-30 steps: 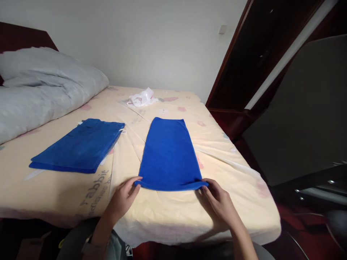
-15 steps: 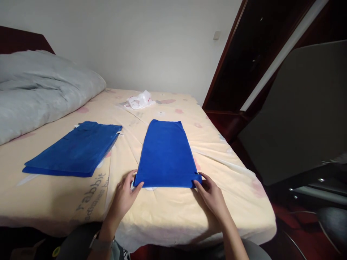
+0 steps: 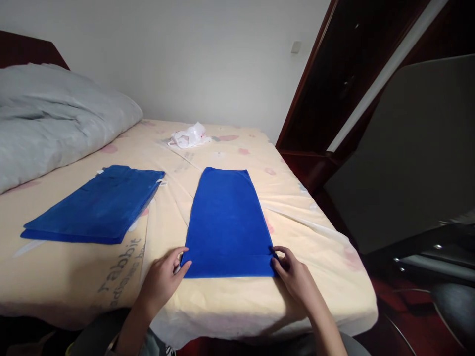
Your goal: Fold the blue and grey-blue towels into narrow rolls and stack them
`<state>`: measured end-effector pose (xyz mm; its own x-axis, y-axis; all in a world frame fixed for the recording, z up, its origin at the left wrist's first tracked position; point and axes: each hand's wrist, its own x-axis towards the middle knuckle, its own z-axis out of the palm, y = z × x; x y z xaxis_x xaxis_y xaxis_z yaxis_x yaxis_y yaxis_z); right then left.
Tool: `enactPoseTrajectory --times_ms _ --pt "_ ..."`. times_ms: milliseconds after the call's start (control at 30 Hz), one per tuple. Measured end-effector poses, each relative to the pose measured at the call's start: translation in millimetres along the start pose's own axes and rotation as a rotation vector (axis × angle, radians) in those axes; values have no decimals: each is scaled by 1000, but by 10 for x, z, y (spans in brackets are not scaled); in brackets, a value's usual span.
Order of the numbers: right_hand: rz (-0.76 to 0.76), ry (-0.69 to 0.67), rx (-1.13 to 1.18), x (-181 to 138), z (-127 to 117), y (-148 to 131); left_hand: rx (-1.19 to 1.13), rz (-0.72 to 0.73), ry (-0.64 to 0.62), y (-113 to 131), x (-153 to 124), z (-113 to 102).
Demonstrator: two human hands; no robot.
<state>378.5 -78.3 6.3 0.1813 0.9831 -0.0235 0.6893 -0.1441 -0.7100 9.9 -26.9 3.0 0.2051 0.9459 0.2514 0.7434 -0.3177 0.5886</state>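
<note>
A folded blue towel (image 3: 228,225) lies flat on the cream bed sheet (image 3: 222,301), its long side running away from me. My left hand (image 3: 163,279) pinches the towel's near left corner. My right hand (image 3: 295,277) pinches its near right corner. The near edge rests on the sheet between both hands. To the left sits a flat stack of blue towels (image 3: 98,205), untouched.
A grey duvet (image 3: 52,123) is heaped at the far left of the bed. A crumpled white plastic bag (image 3: 189,136) lies near the far edge by the wall. Dark wooden furniture (image 3: 334,84) and a grey panel (image 3: 411,153) stand to the right of the bed.
Both hands have drawn the towel's near edge toward me and laid it flat on the sheet; a second ago that edge was slightly raised. The view has shifted a little.
</note>
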Motion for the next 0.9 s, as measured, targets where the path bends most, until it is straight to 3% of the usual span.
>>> enactPoseTrajectory --times_ms 100,233,333,433,500,633,733,900 --pt "-59 96 -123 21 0 40 85 81 49 -60 18 9" --pt "-316 241 -146 -39 -105 -8 123 208 199 45 13 -77" --pt "-439 130 -53 -125 -177 -81 65 285 195 168 -35 -142" --pt "-438 -63 -65 -138 -161 -88 74 389 22 177 -61 -133" --pt "-424 -105 -96 -101 -118 -45 112 425 -53 107 -52 -92" --pt "-393 -62 -64 -30 -60 37 118 387 -35 -58 -11 -34" --pt "-284 -19 36 -15 -44 41 47 313 0 -105 7 -37" --pt "-112 75 78 163 14 32 -162 25 28 -87 120 -30"
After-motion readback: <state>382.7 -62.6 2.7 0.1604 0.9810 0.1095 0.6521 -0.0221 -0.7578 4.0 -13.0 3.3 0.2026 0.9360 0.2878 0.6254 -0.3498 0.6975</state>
